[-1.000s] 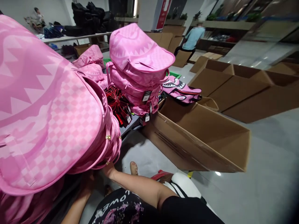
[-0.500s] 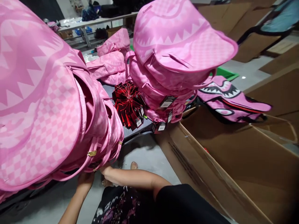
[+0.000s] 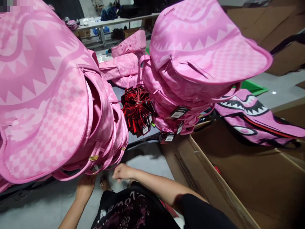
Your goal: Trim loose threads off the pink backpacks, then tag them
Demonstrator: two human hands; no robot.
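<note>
A stack of pink checkered backpacks (image 3: 45, 105) with a tooth pattern fills the left of the view. My left hand (image 3: 85, 187) reaches up under its lower edge, by the straps and gold buckles (image 3: 93, 157); its fingers are hidden. My right hand (image 3: 122, 172) hovers just below the stack's right corner with fingers curled, and what it holds, if anything, is blurred. A second stack of pink backpacks (image 3: 197, 63) with hang tags (image 3: 179, 112) stands to the right. A bundle of red and black tags (image 3: 138, 109) lies between the stacks.
An open cardboard box (image 3: 238, 178) stands at the right, with a pink shark-mouth bag (image 3: 257, 121) lying over its far edge. More pink bags (image 3: 124, 63) lie behind. A white table (image 3: 114, 22) with dark goods is at the back. Grey floor (image 3: 35, 213) lies below.
My right hand has come down and away from the stack's lower edge. The view has shifted closer and to the left, so the right stack looks larger.
</note>
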